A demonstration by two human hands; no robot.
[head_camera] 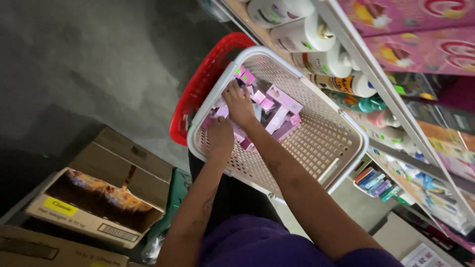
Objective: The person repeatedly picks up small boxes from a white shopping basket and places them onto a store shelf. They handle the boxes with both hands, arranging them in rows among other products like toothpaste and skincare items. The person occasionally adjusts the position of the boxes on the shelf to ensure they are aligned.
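A white perforated plastic basket (326, 143) rests on my lap, holding several small pink and purple boxes (279, 111) piled at its far end. My right hand (239, 104) reaches into the pile with fingers curled among the boxes; whether it grips one is hidden. My left hand (220, 136) lies inside the basket near its left rim, fingers bent down onto the boxes, and I cannot tell if it holds one.
A red basket (198, 89) sits under and behind the white one. Shelves on the right carry white bottles (302, 34), pink cartons (420, 29) and small packets (376, 183). Cardboard boxes (99, 198) stand on the grey floor at lower left.
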